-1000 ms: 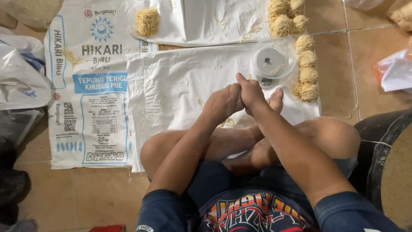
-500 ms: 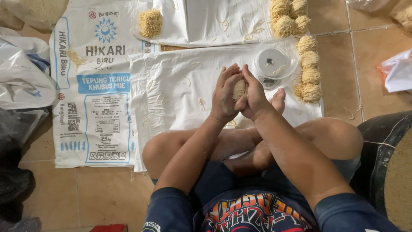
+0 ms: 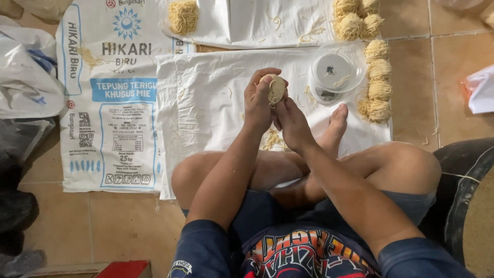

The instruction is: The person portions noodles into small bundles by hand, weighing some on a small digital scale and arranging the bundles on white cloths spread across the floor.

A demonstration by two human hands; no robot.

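Observation:
I sit cross-legged on the floor with both arms stretched out in front of me. My left hand curls around a small round bundle of pale yellow noodles and lifts it above the white sack sheet. My right hand sits just below and to the right, its fingers pressed against the underside of the bundle. A few loose noodle strands lie on the sheet under my hands.
A small round kitchen scale stands right of my hands. A column of noodle nests runs beside it, with more at the top and one nest at the upper left. A printed flour sack and plastic bags lie at the left.
My hands have opened out from a tight clasp. The left hand has risen with the noodle bundle now showing at its fingertips, while the right hand has dropped slightly below it.

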